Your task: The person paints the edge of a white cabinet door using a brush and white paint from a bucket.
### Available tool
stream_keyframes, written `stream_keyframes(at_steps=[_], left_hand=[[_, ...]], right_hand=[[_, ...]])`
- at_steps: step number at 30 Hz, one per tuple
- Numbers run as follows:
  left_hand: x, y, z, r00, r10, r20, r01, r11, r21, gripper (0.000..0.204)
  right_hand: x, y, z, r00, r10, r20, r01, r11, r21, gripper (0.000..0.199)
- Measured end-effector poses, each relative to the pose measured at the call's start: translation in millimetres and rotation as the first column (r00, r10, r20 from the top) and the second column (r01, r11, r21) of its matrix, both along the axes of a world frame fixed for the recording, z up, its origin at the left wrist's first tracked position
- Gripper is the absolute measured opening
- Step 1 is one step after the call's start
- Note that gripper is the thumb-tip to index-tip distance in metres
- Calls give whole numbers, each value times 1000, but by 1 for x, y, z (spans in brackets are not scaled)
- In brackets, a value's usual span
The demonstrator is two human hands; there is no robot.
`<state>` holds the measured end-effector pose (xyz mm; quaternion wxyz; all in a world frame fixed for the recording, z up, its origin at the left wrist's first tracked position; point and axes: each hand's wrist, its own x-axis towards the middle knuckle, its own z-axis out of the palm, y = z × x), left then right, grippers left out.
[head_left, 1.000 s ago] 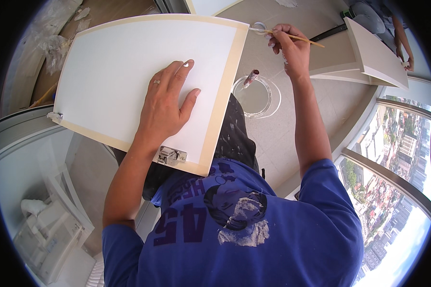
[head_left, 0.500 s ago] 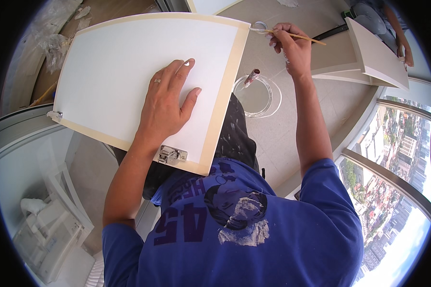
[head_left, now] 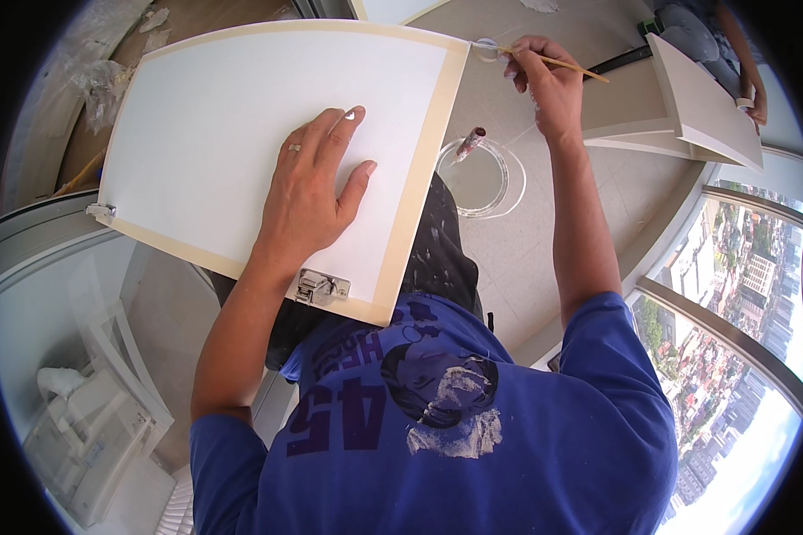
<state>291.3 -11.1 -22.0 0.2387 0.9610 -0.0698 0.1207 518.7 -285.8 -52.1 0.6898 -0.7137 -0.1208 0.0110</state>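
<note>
A white cabinet door [head_left: 214, 116] lies tilted across my lap, with tan masking tape [head_left: 433, 125] around its border. My left hand [head_left: 308, 192] rests flat on its face, fingers stretched out, a dab of white paint on one fingertip. A metal hinge [head_left: 321, 287] sits at the near edge by my wrist, and a second hinge [head_left: 101, 211] at the left corner. Between the fingers of my right hand [head_left: 551, 85] is a thin paintbrush [head_left: 589, 74] with a wooden handle. Its white-coated bristles are at the door's far right corner; whether they touch is too small to tell.
On the floor right of the door stands a round paint container [head_left: 477, 183] with a stained tool handle [head_left: 469, 144] sticking out. A roll of tape [head_left: 486, 51] lies beyond. Pale panels [head_left: 705, 102] and another person's arm [head_left: 748, 67] are far right. Windows [head_left: 740, 294] line the right.
My right hand and the brush have shifted very slightly to the right, around the door's far right corner. My left hand stays in place on the door.
</note>
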Motion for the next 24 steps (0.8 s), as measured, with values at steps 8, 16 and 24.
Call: stream_keyframes(at_steps=[8, 16, 24], left_hand=[[-1, 0, 0, 1000, 4, -3, -4, 1000, 10, 56], [0, 0, 0, 1000, 4, -4, -4, 1000, 13, 57], [-1, 0, 0, 1000, 13, -3, -13, 1000, 16, 57]], right_hand=[[-18, -5, 4, 995, 57, -88, -59, 998, -20, 13], [-15, -4, 2, 994, 40, -100, -35, 998, 48, 13], [-12, 3, 5, 1000, -23, -19, 23, 1000, 11, 16]])
